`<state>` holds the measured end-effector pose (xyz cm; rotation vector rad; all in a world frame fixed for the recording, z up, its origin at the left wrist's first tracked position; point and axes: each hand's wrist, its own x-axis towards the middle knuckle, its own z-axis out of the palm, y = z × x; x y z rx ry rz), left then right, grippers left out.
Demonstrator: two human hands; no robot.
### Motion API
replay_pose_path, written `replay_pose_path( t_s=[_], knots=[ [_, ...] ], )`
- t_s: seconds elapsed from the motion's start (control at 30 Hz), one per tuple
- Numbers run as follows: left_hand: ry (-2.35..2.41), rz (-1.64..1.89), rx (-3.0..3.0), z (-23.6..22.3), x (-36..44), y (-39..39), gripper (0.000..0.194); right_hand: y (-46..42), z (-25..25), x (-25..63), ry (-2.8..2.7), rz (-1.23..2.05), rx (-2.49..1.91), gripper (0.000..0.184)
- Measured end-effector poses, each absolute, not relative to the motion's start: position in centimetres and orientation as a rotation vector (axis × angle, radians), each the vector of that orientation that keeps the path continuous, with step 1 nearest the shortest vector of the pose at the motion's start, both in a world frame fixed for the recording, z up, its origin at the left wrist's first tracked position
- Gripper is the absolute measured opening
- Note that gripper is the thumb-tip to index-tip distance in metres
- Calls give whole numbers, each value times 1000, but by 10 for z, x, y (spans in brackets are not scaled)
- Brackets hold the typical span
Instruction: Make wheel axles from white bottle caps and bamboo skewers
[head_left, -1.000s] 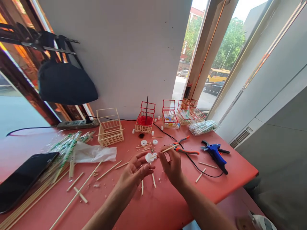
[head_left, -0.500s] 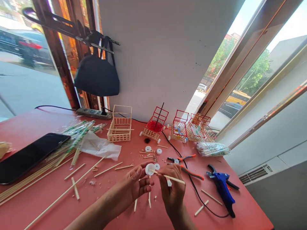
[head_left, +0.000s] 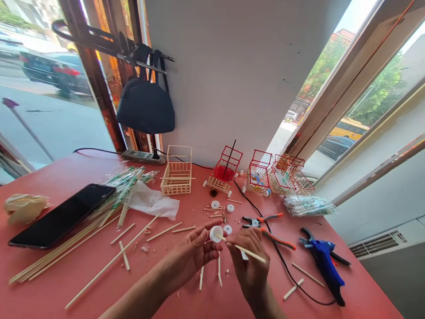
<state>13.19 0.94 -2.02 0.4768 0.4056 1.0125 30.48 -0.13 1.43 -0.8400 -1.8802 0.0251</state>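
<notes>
Between its thumb and fingers, my left hand [head_left: 195, 250] holds a white bottle cap [head_left: 216, 234], its hollow side turned toward me. My right hand [head_left: 250, 261] pinches a short wooden stick [head_left: 247, 252], whose tip reaches into the cap. On the red table just beyond lie more white discs: one [head_left: 227, 229] close behind the fingers, plus a pair, a left disc [head_left: 215, 204] and a right disc [head_left: 230, 208]. Wooden stick pieces lie below the hands. Pliers [head_left: 277, 238] with orange handles rest to the right of my right hand.
A blue glue gun [head_left: 323, 263] with a black cord lies right. Along the wall stand a plain stick cart [head_left: 177, 179], a red-trimmed cart [head_left: 226, 170] and several others. Left are a phone [head_left: 63, 215], a stick bundle [head_left: 79, 246], a tissue [head_left: 156, 201] and a power strip [head_left: 142, 156].
The whole view has shifted, so the table and hands appear farther right. Both hands keep their grip, with the stick tip still at the cap.
</notes>
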Motion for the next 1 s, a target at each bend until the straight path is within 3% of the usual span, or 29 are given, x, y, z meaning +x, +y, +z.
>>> replay_pose_path(
  t_s=[0.43,0.67,0.87,1.0],
  knots=[
    [509,1004,449,-16,124,9,42,-3,10,293,-1920,-57,-808,10],
    [514,936,547,-16,110,10,44,-3,8,293,-1942,1,-800,11],
    [549,890,490,-23,112,10,31,-5,5,295,-1969,60,-824,10],
    [554,902,435,-30,111,7,36,-4,4,295,-1969,97,-822,10]
  ],
)
